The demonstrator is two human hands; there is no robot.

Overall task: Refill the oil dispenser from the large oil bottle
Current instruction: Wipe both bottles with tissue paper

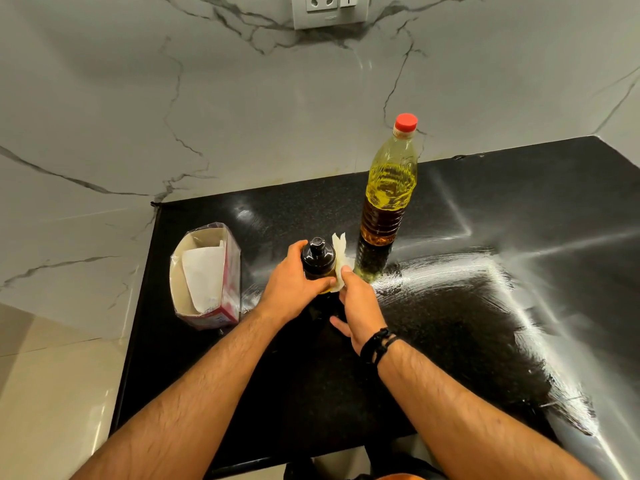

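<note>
Left hand (294,285) wraps the oil dispenser (318,263) from its left side, fingers curled round the dark body, thumb up near the shoulder of the bottle; grip close and firm-looking. Right hand (360,306) presses a white paper tissue (341,252) against the dispenser's right side, thumb and fingers pinching the sheet; the upper end of the tissue sticks up past the fingers. Black beaded bracelet (379,344) on the right wrist.

Dispenser stands upright at centre frame, between the two hands, dark cap with a small spout on top; a sliver of yellow shows low on its body.

Large oil bottle (389,188) upright just right of and above the dispenser, apart from both hands; red cap (406,121) on; yellow oil fills most of it.

Black countertop (485,306) with pale smeared streaks toward the right; opened tissue box (207,275) lower left of the dispenser, white sheets inside; marbled wall (173,98) behind, socket plate (329,8) at top centre.
</note>
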